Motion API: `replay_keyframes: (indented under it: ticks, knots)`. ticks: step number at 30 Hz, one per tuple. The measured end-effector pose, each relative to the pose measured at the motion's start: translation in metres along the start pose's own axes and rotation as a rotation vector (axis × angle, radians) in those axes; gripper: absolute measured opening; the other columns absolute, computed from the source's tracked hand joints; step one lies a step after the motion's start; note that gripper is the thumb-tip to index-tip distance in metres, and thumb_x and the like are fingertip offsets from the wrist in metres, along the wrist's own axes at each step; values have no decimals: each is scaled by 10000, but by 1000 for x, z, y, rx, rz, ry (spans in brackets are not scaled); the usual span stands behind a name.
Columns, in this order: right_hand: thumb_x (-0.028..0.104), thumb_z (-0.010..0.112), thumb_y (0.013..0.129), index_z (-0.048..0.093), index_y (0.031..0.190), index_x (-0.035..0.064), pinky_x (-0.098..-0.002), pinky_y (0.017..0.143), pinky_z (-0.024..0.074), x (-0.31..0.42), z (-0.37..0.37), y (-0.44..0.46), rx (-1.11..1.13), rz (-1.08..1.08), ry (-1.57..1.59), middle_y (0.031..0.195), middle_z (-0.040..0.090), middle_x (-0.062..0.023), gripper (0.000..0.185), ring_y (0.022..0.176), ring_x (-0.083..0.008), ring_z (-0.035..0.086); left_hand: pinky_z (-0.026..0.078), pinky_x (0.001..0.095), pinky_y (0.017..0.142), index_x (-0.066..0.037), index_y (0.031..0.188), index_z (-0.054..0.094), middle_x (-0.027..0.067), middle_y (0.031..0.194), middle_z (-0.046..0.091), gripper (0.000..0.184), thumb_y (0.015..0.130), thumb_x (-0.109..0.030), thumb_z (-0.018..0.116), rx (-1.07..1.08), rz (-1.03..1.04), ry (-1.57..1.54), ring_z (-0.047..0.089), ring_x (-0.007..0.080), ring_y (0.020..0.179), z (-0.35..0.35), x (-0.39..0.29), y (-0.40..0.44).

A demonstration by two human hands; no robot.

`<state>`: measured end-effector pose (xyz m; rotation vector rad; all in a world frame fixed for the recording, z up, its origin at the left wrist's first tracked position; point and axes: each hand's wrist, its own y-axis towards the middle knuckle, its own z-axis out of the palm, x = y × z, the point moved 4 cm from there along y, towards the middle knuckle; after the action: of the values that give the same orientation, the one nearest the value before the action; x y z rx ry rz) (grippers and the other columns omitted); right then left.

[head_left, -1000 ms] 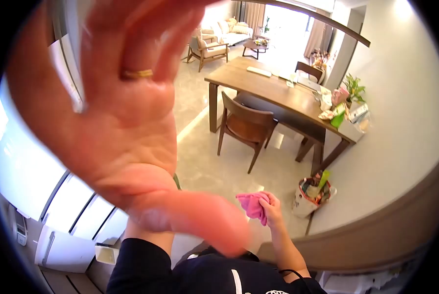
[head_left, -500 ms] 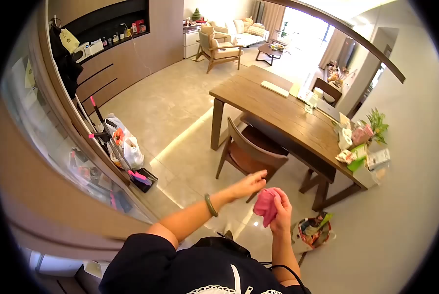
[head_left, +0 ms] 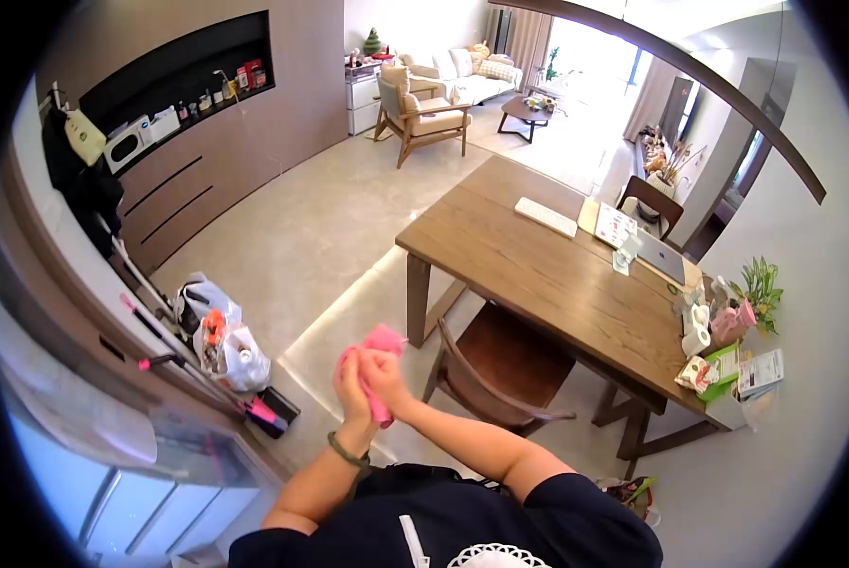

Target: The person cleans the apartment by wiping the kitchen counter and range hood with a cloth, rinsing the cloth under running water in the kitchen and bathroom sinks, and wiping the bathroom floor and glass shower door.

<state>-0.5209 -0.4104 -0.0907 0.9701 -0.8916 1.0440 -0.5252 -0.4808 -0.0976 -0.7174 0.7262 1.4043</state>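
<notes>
A crumpled pink cloth (head_left: 384, 340) is held between my two hands, low in front of my body. My left hand (head_left: 351, 390), with a green bangle on its wrist, is closed round the cloth's left side. My right hand (head_left: 384, 375) presses against it from the right, its fingers wrapped over the cloth. Parts of the cloth stick out above and below the hands. The two hands touch each other.
Ahead to the right stands a wooden table (head_left: 500, 256) with a white keyboard (head_left: 545, 217) and a laptop (head_left: 660, 257). A wooden chair (head_left: 505, 364) is close by my right forearm. Plastic bags (head_left: 235, 355) and a dustpan (head_left: 275, 413) lie on the left.
My left hand has come down from in front of the camera and now grips the cloth. My right hand and the cloth have moved left, and the view has shifted towards the table.
</notes>
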Motion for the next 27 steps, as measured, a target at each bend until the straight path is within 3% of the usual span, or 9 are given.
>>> replay_keyframes:
  ticks: [6,8,12,13,17,21,24,26,27]
  knots:
    - [126,483,925,574,805,4,-271,510,385,-13,43,118,122,-233,-363,624,499,-92,194,563,-113,479,442,250,746,-73,912,549,15,879,546,233,964,-261,422,-153,0,-48,535,105,832,-13,-33,117]
    - [117,486,921,567,875,5,-257,552,412,-37,55,167,82,-256,-322,669,534,-80,146,609,-103,504,442,260,759,-63,953,556,23,918,547,243,965,-266,423,-2,64,65,531,114,875,-27,-43,175]
    - [154,510,936,511,1090,71,-232,760,432,-90,60,252,185,104,26,1001,545,-21,175,902,-87,519,420,285,909,0,1186,504,89,1124,544,332,934,-210,453,285,69,233,532,163,1023,-46,-59,287]
    - [154,525,930,511,1095,74,-237,781,436,-95,63,268,170,196,113,1031,543,-29,185,925,-91,520,410,297,931,2,1256,467,96,1182,524,391,910,-181,480,355,111,470,520,183,1055,-50,-63,312]
    - [149,576,893,509,1103,65,-324,824,483,-101,51,322,40,404,259,1052,569,-77,236,983,-173,559,437,339,932,-61,1338,422,120,1242,520,550,848,-196,631,570,-106,581,515,206,1108,-61,-57,381]
    - [217,518,913,519,1122,6,-420,861,493,-113,-4,383,10,444,387,1155,572,-156,298,1054,-265,565,436,342,923,-75,1281,498,98,1185,559,400,900,-180,559,548,92,1046,521,235,1144,-84,-45,452]
    - [239,496,919,525,1084,4,-426,829,508,-136,-54,441,-108,527,426,1099,597,-156,289,971,-291,597,448,342,902,-40,1167,589,91,1121,607,281,932,-161,493,448,62,948,562,217,1089,-124,-41,520]
    - [246,503,917,536,1061,15,-437,784,520,-151,-85,493,-13,564,449,1056,601,-137,274,937,-291,600,453,322,894,-5,1102,620,98,1095,628,290,964,-167,424,314,-194,763,593,194,1031,-127,-75,545]
    - [248,501,920,540,1051,23,-449,757,525,-173,-102,505,-12,591,452,1032,600,-130,263,916,-289,601,453,322,894,-5,1102,620,98,1095,628,290,964,-167,424,269,-177,779,593,194,1031,-147,-77,545]
